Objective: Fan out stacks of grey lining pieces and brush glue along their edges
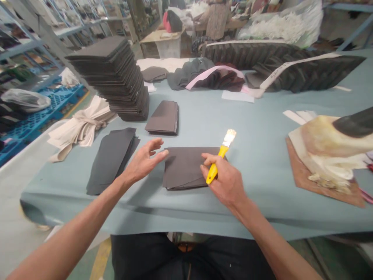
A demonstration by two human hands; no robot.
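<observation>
My right hand (225, 181) is closed around the yellow handle of a paintbrush (220, 152), whose white bristles point up and away over the table. Its fingers rest on the right edge of a small stack of dark grey sheets (185, 167) lying in front of me. Just left of that stack, my left hand (144, 161) hovers open with fingers spread, holding nothing, its fingertips close to the stack's left edge.
A tall pile of dark sheets (116, 74) stands at the back left, with a smaller folded stack (163, 117) and a flat pile (112, 157) nearby. Cream strips (83, 126) hang off the pale blue table (262, 155). A glue-stained board (323, 159) lies at right.
</observation>
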